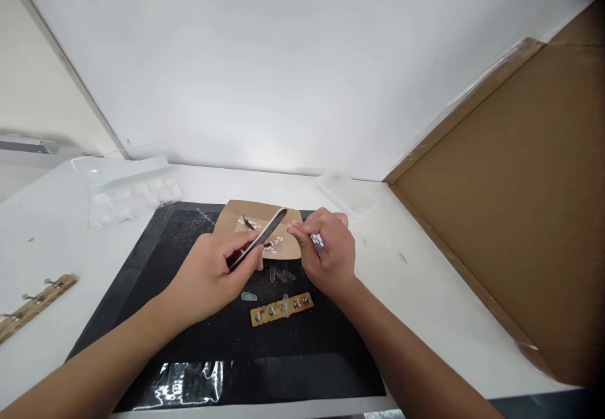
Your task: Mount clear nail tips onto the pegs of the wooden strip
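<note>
My left hand is closed around a nail file, dark-faced with a pale edge, which slants up to the right. My right hand pinches thumb and forefinger together near the file's tip; a tiny pale thing may be between them, too small to name. A white-and-blue patterned piece shows in the gap of that hand. Beneath both hands lies a tan paper sheet with white chips and dark pieces. Clear false nails and a greenish one rest on the black mat.
Nearer me is a wooden strip with metal mounts and a clear nail across it. Another such strip lies left. A clear compartment box stands back left, a clear tray behind my right hand. Cardboard walls the right.
</note>
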`<state>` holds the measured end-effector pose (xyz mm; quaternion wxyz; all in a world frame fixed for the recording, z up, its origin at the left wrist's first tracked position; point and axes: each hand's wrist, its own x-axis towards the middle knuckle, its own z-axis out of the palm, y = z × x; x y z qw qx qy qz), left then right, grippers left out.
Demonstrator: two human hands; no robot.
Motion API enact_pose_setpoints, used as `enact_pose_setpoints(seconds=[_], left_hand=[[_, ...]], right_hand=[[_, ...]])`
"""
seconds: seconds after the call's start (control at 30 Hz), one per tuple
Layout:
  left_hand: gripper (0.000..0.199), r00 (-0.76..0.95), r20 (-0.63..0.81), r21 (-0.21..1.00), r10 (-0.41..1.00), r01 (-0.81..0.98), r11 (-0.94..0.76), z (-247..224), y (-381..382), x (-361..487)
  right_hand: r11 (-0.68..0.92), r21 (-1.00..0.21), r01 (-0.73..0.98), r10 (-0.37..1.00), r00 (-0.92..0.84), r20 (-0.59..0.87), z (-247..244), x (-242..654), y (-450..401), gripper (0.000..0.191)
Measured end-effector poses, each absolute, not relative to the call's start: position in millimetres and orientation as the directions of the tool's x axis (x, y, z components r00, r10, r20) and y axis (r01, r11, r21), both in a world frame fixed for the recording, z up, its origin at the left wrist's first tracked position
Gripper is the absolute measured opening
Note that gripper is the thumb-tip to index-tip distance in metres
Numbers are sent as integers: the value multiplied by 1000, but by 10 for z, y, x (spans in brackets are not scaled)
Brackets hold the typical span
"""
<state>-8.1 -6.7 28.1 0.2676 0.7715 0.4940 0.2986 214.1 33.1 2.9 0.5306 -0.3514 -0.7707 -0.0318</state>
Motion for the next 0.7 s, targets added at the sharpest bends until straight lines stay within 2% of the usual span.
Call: enact_pose_setpoints(seconds=[0.1,0.2,0.3,0.47,0.7], left_hand=[[28,335,292,572,896,689,-444,235,-34,-90],[34,307,193,591,932,722,-360,208,-33,-78],[39,311,118,596,943,738,-318,218,-61,-55],[37,363,155,572,919,726,-383,199,-77,-24],[27,374,261,577,890,678,-455,106,-67,-13]], right_hand=[[779,-325,536,462,-141,875,66,2146,286,21],[799,-316,511,442,-145,885,74,2127,238,22],[786,-345,513,484,-164,860,45,2103,224,18],[747,-384,543,553,-187,812,-2,2061,217,19],[725,-364,584,541,-156,826,-3,2049,174,17]])
